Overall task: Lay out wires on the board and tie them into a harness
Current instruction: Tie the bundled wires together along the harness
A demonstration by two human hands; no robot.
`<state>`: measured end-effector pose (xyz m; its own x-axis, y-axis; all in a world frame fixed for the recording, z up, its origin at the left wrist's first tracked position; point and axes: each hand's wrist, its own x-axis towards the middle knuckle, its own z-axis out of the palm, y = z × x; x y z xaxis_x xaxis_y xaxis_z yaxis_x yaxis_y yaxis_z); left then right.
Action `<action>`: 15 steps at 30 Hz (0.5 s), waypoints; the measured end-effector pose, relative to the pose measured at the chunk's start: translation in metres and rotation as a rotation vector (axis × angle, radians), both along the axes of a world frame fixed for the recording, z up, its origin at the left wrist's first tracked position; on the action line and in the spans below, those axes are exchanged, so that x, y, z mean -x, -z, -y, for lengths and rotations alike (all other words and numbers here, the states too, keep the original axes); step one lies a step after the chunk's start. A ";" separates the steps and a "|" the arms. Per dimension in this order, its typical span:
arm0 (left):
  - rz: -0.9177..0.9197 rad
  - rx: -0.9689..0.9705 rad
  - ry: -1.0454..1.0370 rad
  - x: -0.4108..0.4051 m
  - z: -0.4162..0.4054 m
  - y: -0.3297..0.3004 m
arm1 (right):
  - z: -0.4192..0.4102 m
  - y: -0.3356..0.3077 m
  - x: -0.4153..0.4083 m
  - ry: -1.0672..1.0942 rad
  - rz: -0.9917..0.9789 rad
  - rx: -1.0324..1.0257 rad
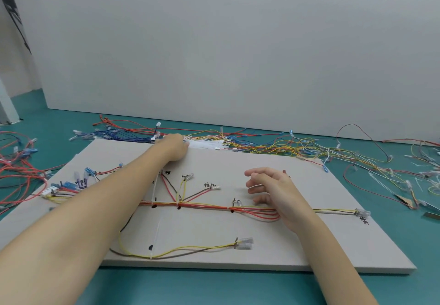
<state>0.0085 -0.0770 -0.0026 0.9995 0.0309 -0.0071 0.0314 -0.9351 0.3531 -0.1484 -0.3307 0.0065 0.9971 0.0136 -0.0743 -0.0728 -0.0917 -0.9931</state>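
Loose wires (21, 171) lay heaped on the green table (214, 288) off the board's left edge, a few spilling toward the connector cluster (64, 189) at the board's left end — a sleeve or forearm drag there could have pulled routed ends off their marks. The board (285, 245) sat flat, the harness trunk (202, 206) running left to right across its middle, branches fanning up to labelled spots and one yellow-brown branch (178, 250) looping low. The left forearm crossed right over the trunk's left part, so pulling back carelessly might have snagged a branch or lifted wires out from a tie. Left hand (175, 147) was stretched to the far edge, on the white tie bundle (204, 144); fingers were hidden behind the hand, so whether it had pinched a tie or merely touched the pile could not be told. Likely risk — grabbing several ties at once, or dragging the tangled far wires (273, 147) onto the board. Right hand (269, 188) hovered just above the trunk's right stretch, fingers loosely spread, holding nothing. The red loops (262, 215) below it bulged slack and looked untied; if that hand did not pin them, they could have shifted before a tie went on. The right-end connector (363, 213) sat near the board's edge and could have slid off.
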 end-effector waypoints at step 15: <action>0.437 0.312 -0.077 -0.006 -0.015 0.004 | 0.002 0.001 0.000 -0.026 0.000 0.001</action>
<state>0.0143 -0.0625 -0.0066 0.9062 0.1670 0.3884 -0.1163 -0.7847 0.6089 -0.1486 -0.3326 0.0058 0.9965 0.0394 -0.0742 -0.0703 -0.0942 -0.9931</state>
